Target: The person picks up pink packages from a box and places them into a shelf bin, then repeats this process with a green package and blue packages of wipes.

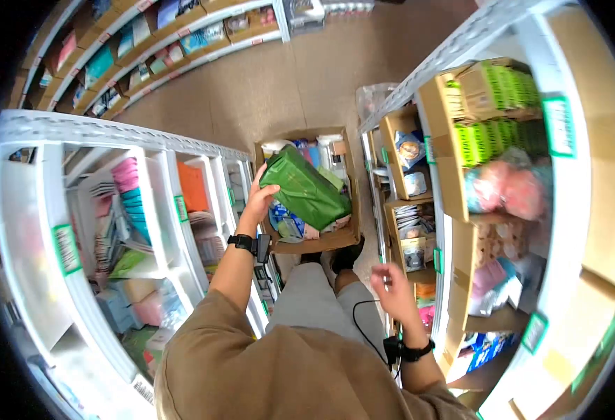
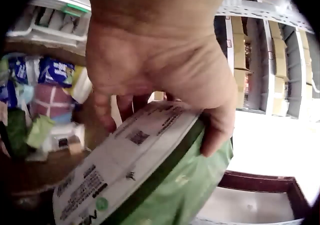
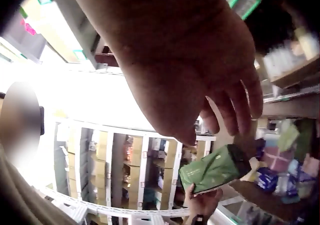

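Observation:
My left hand (image 1: 257, 201) grips a green plastic-wrapped pack (image 1: 306, 189) by one end, thumb on the green face and fingers on the other side. In the left wrist view, the pack's white printed side (image 2: 135, 155) shows small text and a square code. The pack is held tilted above an open cardboard box (image 1: 321, 245) full of mixed packets. My right hand (image 1: 395, 290) hangs apart from the pack, over the right leg. Its fingers (image 3: 235, 107) are loosely bent with nothing between them in the right wrist view.
White shelving (image 1: 76, 301) with stacked packs lines the left. On the right, another rack holds cardboard bins (image 1: 454, 189) of bagged goods, narrowing the aisle. More loaded shelves (image 1: 160, 56) stand at the far left. A black cable (image 1: 355, 322) hangs by the right wrist.

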Motion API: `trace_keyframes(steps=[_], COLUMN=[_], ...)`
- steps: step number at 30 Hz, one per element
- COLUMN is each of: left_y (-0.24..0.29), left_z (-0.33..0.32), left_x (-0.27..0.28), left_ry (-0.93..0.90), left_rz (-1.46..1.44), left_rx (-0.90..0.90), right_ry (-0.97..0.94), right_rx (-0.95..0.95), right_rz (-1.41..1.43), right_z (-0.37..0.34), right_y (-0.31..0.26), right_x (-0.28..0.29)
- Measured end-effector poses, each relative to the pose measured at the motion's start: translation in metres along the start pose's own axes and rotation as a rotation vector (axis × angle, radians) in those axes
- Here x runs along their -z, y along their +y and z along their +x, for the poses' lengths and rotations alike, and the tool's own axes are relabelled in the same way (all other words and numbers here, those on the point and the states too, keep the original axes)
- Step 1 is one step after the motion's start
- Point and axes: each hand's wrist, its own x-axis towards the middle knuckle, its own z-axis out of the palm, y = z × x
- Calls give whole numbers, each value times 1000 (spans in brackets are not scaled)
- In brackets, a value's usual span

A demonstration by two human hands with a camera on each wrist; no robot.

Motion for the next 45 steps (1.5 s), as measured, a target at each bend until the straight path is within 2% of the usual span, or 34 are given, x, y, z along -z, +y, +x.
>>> trace_keyframes(steps=[2, 3, 4, 5, 6, 8, 10, 12, 14, 15, 16, 18, 20, 24, 25, 26, 27, 29, 32, 33, 34, 36, 38, 39, 42, 45], left_y=[24, 49, 72, 96, 111, 131, 146, 147, 141, 146, 150, 170, 181, 188, 186, 180, 166, 149, 164, 169, 173, 208, 216, 217, 214, 208], left_z=[-9, -23, -40, -56, -69, -95, -124, -135, -138, -141, -147, -166, -179, -207, -221, -235, -233, -220, -207, -201, -199, -215, -214, -211, -203, -198], left_x=[-18, -46, -74, -102, -124, -159, -186, -202, -211, -215, -218, -235, -237, -242, -261, -261, -257, -252, -255, -253, -254, -272, -278, -280, -289, -304], left_ry=[-158, -187, -213, -245, -231, -349, -406, -458, -507, -481, -501, -544, -586, -858, -896, -879, -912, -620, -670, -628, -635, -724, -767, -804, -883, -919], left_rz=[-233, -233, -378, -514, -469, -566, -506, -456, -223, 10, 19, 265, 247, 147, -87, -319, -317, -78, -186, -259, -260, -172, -116, -84, -42, -84], left_rx=[162, 146, 184, 224, 191, 248, 212, 185, 196, 108, 113, -194, -158, -275, -309, -312, -304, -354, -243, -159, -154, -331, -337, -323, -293, -268], right_ry=[159, 229, 268, 251, 234, 153, -51, 17, -181, -186, -189, -165, 52, 246, 425, 443, 488, 505, 424, 454, 483, 484, 476, 485, 595, 559], right_rx=[141, 222, 224, 230, 239, 175, 150, 306, 235, 268, 307, 364, 518, 644, 746, 784, 800, 859, 912, 925, 937, 981, 880, 803, 691, 686], right_rz=[62, 29, 138, 208, 279, 561, 651, 602, 772, 788, 802, 786, 802, 1144, 1056, 1004, 920, 837, 935, 974, 1013, 1016, 780, 744, 523, 547], right_z=[-3, -2, -2, -3, -3, -15, -24, -24, -41, -50, -58, -76, -88, -104, -91, -97, -96, -100, -115, -116, -117, -138, -144, -166, -175, -181], right_y=[-25, -36, -44, -59, -74, -118, -135, -138, -147, -148, -152, -168, -183, -206, -197, -202, -199, -200, -201, -195, -188, -191, -168, -182, -171, -161], right_x=[8, 13, 16, 21, 26, 26, 22, 7, 8, 8, 11, 21, 17, 17, 17, 17, 15, 13, 24, 31, 39, 57, 77, 77, 79, 79])
